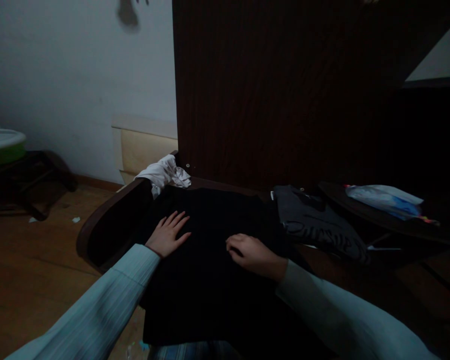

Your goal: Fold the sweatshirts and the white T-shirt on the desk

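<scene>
A large piece of black cloth [206, 285], its details lost in the dim light, is spread flat in front of me on a dark wooden seat or bench. My left hand [168, 234] lies flat on its left part, fingers spread. Farther right, my right hand [253, 254] rests over the same cloth with its fingers loosely bent and the thumb a little apart from them. Nothing shows between those fingers. To the right of the cloth lies a folded dark grey garment [318, 220] with black lettering.
A crumpled white cloth [161, 172] hangs over the dark wooden armrest [108, 220]. Behind stands a tall dark wooden panel [277, 90]. At right, a plastic packet [386, 200] lies on a dark round surface. A green tub [3, 150] with a pale lid sits on a stool at left.
</scene>
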{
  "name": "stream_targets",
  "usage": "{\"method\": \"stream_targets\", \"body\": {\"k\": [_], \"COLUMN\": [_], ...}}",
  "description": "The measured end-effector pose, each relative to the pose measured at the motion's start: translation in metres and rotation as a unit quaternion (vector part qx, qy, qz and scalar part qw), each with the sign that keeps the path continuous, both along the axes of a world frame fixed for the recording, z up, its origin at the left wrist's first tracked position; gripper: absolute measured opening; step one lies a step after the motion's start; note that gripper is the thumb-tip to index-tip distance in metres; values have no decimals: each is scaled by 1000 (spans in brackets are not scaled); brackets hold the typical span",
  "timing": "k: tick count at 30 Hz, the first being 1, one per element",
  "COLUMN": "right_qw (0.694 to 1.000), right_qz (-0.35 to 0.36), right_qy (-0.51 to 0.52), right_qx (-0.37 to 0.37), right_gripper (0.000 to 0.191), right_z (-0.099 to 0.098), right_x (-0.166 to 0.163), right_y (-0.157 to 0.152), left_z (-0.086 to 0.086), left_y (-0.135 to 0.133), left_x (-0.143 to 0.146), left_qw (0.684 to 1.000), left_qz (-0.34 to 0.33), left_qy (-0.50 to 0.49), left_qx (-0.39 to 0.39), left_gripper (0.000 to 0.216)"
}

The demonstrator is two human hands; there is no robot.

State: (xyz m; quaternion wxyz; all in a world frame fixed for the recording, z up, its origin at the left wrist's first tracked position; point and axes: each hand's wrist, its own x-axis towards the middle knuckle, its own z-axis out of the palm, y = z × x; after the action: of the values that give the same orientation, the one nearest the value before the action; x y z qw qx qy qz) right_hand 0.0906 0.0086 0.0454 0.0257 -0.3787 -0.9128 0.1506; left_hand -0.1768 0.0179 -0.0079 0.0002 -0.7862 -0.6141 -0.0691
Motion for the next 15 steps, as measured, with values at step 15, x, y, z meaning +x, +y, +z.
{"method": "stream_targets", "body": {"k": [15], "right_qw": [958], "right_qz": [-118], "right_qy": [245], "right_qx": [-86], "right_gripper": [17], "right_z": [-30], "right_x": [-62], "right_y": [81], "left_z": [5], "left_y": [-2], "left_x": [0], "left_qw": [1000], "left_qz": [-1], "left_qy": [-14], "left_qx": [-18], "left_gripper": [53]}}
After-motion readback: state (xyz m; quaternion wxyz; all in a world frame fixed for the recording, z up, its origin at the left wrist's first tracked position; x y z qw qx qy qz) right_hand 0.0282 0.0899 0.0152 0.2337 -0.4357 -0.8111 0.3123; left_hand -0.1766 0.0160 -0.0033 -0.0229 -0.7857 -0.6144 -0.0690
